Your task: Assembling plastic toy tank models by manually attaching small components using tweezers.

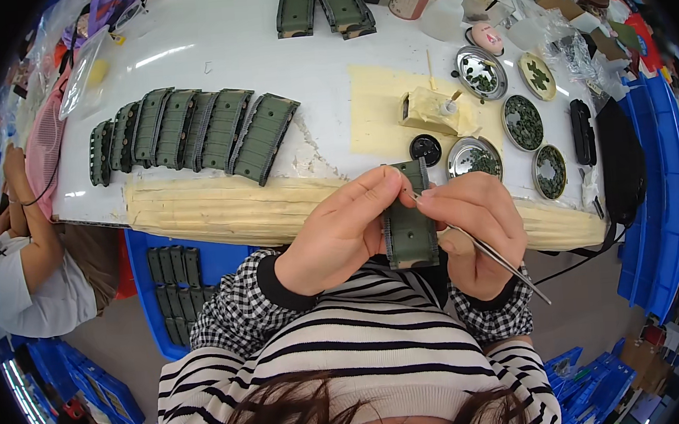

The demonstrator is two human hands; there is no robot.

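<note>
Pale yellow padding [220,213] lines the near edge of the white tabletop [222,42]. By that edge, your left hand [337,232] grips a green panel [411,230]; your right hand [482,229] pinches silver tweezers [506,263], tips close to the panel. Matching panels [179,125] form a row toward the left edge, and dishes [469,60] of small green pieces [524,122] sit toward the right.

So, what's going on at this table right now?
A person is working on a curved green panel, holding it with the left hand while the right hand brings slim metal tweezers to its upper part. What's at the tip is too small to tell. Similar panels stand in a row to the left, and round dishes of small dark green pieces sit to the right.
</note>
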